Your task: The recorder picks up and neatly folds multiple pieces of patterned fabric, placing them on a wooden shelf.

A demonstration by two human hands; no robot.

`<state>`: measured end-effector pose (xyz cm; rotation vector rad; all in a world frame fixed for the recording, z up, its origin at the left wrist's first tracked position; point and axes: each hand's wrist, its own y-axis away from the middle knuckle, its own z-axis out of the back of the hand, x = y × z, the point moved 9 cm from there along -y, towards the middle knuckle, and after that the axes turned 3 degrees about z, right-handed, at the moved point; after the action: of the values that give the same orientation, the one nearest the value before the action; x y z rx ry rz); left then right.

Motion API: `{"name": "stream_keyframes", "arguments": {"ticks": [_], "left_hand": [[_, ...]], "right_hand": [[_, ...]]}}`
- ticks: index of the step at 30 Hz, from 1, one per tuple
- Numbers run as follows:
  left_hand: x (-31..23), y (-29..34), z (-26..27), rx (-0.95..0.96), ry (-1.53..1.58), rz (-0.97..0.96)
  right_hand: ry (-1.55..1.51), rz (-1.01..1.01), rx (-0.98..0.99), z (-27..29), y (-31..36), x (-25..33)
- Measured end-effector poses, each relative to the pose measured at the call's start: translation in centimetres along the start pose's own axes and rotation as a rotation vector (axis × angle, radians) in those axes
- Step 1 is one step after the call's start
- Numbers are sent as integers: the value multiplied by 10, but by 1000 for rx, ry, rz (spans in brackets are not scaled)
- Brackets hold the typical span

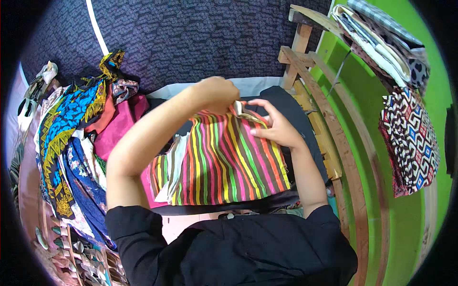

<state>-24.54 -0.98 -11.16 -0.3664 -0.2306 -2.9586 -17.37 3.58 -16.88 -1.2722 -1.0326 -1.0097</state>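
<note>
A garment with stripes of yellow, green, pink, orange and brown [229, 162] is spread across a dark surface in front of me. My left hand [217, 93] reaches across from the left, its fingers curled closed at the top edge of the striped garment; the fingertips are partly hidden. At the upper right of the cloth, my right hand [281, 128] grips the edge, thumb on the front and fingers bent over the top. Between the two hands a folded opening shows a pale lining [244, 112]. A white piece of cloth [174, 169] lies at the garment's left side.
Piled clothes, among them a blue and yellow patterned cloth [74, 126] and a magenta cloth [119, 126], stand at left. Shoes [78, 257] fill a rack below them. Wooden slats [336, 138] run along the right, with folded fabrics [377, 43] and a patterned cloth [412, 143] beyond.
</note>
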Motion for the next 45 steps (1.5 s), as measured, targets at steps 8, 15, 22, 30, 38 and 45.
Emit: {"name": "stream_keyframes", "arguments": {"ticks": [8, 15, 22, 30, 38, 45], "left_hand": [[121, 87, 78, -407, -144, 435], [132, 180, 146, -1011, -368, 521], [49, 249, 62, -847, -49, 294], [-81, 275, -142, -336, 521, 319], [-99, 311, -102, -360, 822, 159], [-19, 281, -107, -280, 1073, 452]], "right_hand": [[590, -163, 65, 33, -9, 6], [613, 556, -740, 86, -30, 161], [535, 681, -396, 17, 68, 131], [486, 20, -331, -29, 197, -45], [438, -17, -580, -49, 280, -25], [462, 255, -762, -28, 197, 13]]}}
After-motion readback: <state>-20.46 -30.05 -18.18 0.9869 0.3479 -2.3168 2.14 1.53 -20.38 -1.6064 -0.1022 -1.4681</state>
